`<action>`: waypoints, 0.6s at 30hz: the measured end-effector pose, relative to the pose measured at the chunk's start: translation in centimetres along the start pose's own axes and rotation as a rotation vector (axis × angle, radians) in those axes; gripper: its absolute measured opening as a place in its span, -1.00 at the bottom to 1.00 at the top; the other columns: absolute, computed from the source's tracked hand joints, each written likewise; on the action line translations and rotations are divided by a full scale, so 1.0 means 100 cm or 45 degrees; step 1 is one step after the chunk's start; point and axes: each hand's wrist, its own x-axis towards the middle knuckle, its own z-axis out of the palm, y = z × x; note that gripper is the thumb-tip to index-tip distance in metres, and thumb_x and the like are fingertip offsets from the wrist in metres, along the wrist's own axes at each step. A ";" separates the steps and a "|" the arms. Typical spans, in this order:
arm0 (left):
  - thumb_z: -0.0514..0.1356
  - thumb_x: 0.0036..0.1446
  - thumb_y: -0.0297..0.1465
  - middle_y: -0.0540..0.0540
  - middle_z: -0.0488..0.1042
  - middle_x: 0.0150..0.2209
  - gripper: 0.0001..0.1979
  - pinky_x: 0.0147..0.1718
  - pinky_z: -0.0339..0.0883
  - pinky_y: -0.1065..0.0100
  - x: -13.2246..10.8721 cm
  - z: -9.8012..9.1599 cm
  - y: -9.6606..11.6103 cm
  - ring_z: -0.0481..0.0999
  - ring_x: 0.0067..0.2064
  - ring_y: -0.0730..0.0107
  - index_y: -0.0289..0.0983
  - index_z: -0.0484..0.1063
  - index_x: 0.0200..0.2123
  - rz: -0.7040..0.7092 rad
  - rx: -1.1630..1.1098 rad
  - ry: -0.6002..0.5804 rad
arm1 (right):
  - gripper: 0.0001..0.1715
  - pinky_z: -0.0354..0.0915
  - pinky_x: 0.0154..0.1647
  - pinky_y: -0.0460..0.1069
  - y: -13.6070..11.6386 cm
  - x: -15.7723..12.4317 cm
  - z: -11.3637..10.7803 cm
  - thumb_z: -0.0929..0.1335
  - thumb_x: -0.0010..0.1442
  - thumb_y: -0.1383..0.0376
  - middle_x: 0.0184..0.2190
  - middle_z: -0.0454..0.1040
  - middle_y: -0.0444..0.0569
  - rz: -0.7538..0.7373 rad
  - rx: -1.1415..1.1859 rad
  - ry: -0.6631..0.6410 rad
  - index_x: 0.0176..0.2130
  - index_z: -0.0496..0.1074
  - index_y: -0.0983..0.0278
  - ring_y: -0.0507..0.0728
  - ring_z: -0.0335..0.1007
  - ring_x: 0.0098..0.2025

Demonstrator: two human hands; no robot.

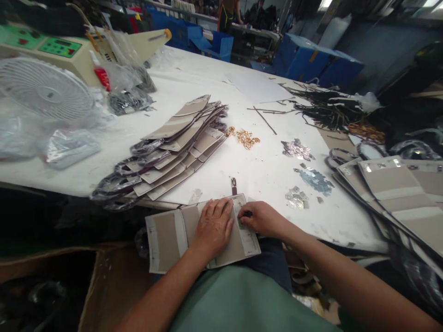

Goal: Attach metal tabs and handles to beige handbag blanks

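Note:
A beige bag panel (168,240) with pale strips lies across my lap and the table's front edge. Flat on its middle rests my left hand (215,226), fingers stretched out. My right hand (258,217) is at the panel's right end, its fingers curled in a pinch over the pale strip; something small and dark shows by the fingertips, too hidden to name. Just beyond the panel's upper edge, a dark strap with a metal end (234,185) sticks out onto the table.
Stacked bag panels (187,147) with plastic-wrapped handles lie left; more panels (394,184) are right. Gold fittings (246,138) and piles of thin metal plates (315,180) sit on the white table (263,180). A white fan (48,90) stands left; dark straps (328,108) lie back right.

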 end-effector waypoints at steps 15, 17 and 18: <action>0.08 0.42 -0.31 -0.20 0.37 0.34 -0.48 0.44 0.02 -0.04 0.000 0.000 -0.001 0.28 0.35 0.05 -0.26 0.27 0.39 -0.020 -0.024 -0.020 | -0.79 0.27 -0.10 0.00 -0.009 -0.008 0.007 0.36 0.31 0.30 -0.14 0.65 -0.03 -0.009 -0.349 0.051 -0.14 0.62 0.15 0.19 0.54 -0.10; 0.07 0.43 -0.31 -0.20 0.37 0.34 -0.49 0.44 0.01 -0.03 0.000 0.000 -0.001 0.28 0.35 0.05 -0.26 0.28 0.39 -0.020 -0.024 -0.021 | -0.79 0.28 -0.09 0.01 -0.008 -0.010 0.009 0.35 0.33 0.29 -0.14 0.65 -0.02 -0.001 -0.358 0.063 -0.13 0.61 0.15 0.20 0.54 -0.10; 0.07 0.43 -0.31 -0.20 0.37 0.34 -0.49 0.44 0.01 -0.03 -0.001 0.000 -0.002 0.28 0.34 0.05 -0.27 0.28 0.38 -0.018 -0.023 -0.019 | -0.79 0.28 -0.08 0.01 -0.008 -0.011 0.010 0.35 0.33 0.29 -0.14 0.66 -0.02 0.005 -0.348 0.076 -0.14 0.61 0.16 0.20 0.55 -0.09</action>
